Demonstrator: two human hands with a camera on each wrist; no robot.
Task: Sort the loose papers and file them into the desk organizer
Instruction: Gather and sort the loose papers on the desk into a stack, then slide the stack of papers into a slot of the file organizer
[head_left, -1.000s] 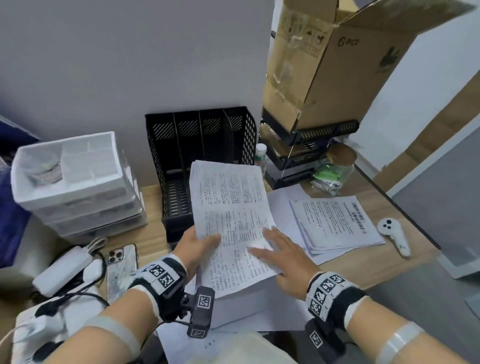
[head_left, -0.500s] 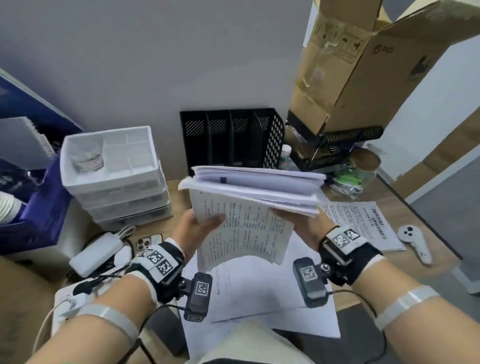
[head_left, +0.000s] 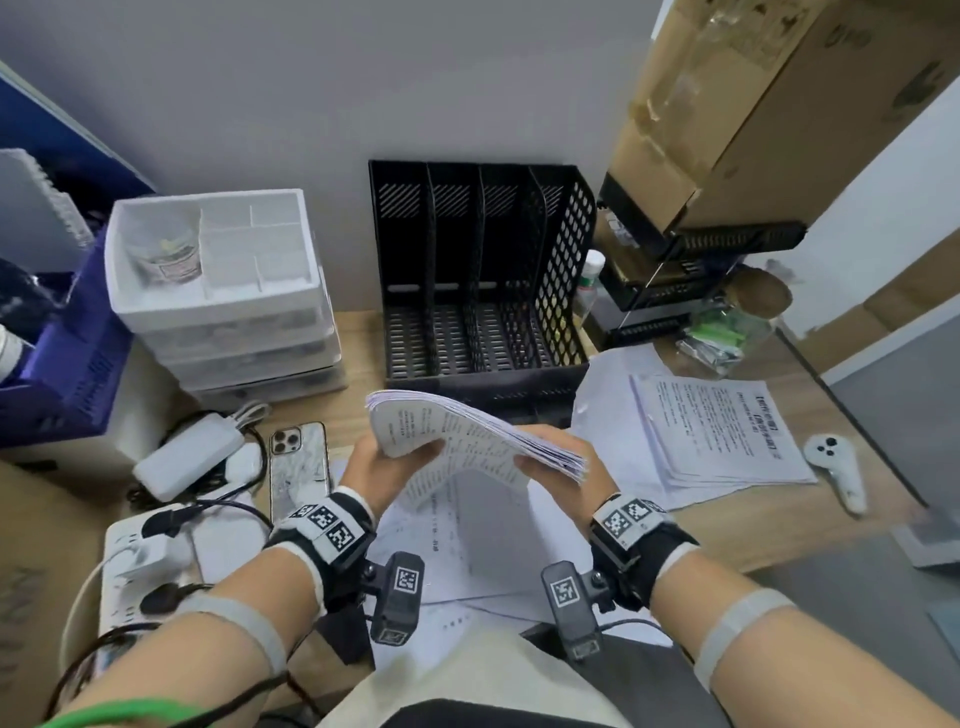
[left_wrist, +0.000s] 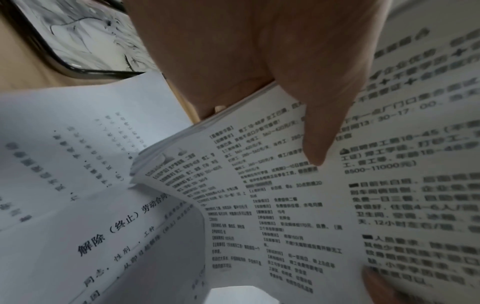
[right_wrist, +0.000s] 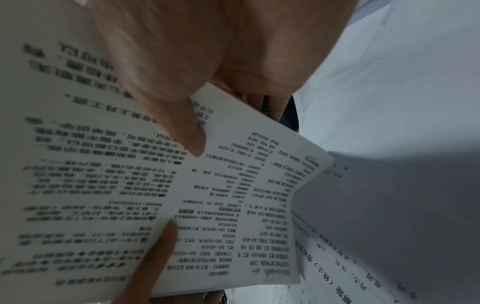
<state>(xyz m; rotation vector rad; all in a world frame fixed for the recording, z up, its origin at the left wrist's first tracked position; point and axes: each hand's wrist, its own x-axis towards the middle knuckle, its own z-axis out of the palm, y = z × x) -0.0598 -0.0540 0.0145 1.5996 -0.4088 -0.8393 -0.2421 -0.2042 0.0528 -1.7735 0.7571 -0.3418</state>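
Currently we hold the paper stack (head_left: 467, 436) off the desk, just in front of the black organizer (head_left: 480, 270). Stack sags btwn grips, long axis running L–R. Left hand (head_left: 374, 467) pinches near-left corner; right hand (head_left: 566, 457) clamps right edge. Organizer slots lie straight ahead, approx. equidistant from both hands, all 4 empty.
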